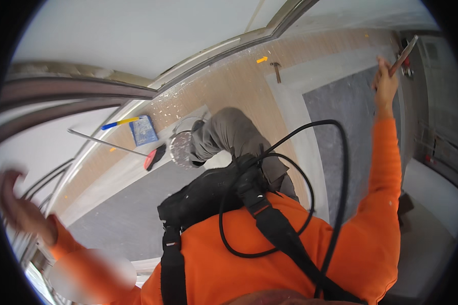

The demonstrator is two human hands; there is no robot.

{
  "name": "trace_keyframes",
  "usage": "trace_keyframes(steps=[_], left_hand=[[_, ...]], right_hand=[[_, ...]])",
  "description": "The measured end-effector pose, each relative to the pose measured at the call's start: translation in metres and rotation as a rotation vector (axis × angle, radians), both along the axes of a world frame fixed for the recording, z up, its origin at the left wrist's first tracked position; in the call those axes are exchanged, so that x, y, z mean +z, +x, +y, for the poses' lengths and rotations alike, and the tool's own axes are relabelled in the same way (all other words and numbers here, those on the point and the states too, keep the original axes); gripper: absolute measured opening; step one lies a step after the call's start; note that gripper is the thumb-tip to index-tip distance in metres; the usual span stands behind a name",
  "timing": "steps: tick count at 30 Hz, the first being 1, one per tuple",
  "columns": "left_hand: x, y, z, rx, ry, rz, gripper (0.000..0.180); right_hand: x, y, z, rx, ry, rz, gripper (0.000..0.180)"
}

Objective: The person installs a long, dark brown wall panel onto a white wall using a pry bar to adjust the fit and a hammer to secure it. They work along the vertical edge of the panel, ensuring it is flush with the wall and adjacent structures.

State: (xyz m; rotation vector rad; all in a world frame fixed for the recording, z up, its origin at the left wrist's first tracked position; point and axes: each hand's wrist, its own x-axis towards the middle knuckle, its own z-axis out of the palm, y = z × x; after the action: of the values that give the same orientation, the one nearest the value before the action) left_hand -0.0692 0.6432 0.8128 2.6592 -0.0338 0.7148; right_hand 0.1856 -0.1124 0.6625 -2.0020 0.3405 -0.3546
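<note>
Closest to us, an orange top [213, 244] fills the lower part of the view, crossed by black straps [285, 234], with a black pouch [208, 190] at the front and a black cable [346, 162] looping over the chest and out to the right. Beyond it we see a bent leg in grey trousers [231, 127]. Our right hand [385, 84] is stretched out toward the upper right, closed around the reddish-brown handle of a slim hand tool [403, 57], whose pale end tilts up and away; we cannot tell its exact kind. Our left hand [21, 206] is raised at the far left near some dark rails [41, 185]; it is blurred, but looks open, with loosely bent fingers. On the wood-look floor [239, 94], a hammer [277, 72] lies near an orange arrow marker [262, 59], well apart from both hands. Farther left we find a flat blue packet [144, 133] with a yellow and blue tool [119, 123] lying against its upper edge, then a long metal rod [107, 144] that meets a red and black piece [155, 157]. Beside the leg sits a round, speckled object [179, 150]. Dark grey sheeting [356, 112] with pale borders covers part of the floor.
</note>
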Motion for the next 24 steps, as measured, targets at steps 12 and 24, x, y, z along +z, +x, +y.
trace_keyframes(steps=[12, 24], left_hand=[[-0.607, -0.072, -0.344, -0.076, 0.135, 1.137, 0.064], [-0.77, -0.053, -0.304, -0.217, 0.928, 1.686, 0.03]], right_hand=[[-0.325, -0.178, -0.081, 0.461, -0.471, 0.418, 0.042], [-0.483, -0.256, -0.24, 0.664, -0.527, 0.994, 0.024]])
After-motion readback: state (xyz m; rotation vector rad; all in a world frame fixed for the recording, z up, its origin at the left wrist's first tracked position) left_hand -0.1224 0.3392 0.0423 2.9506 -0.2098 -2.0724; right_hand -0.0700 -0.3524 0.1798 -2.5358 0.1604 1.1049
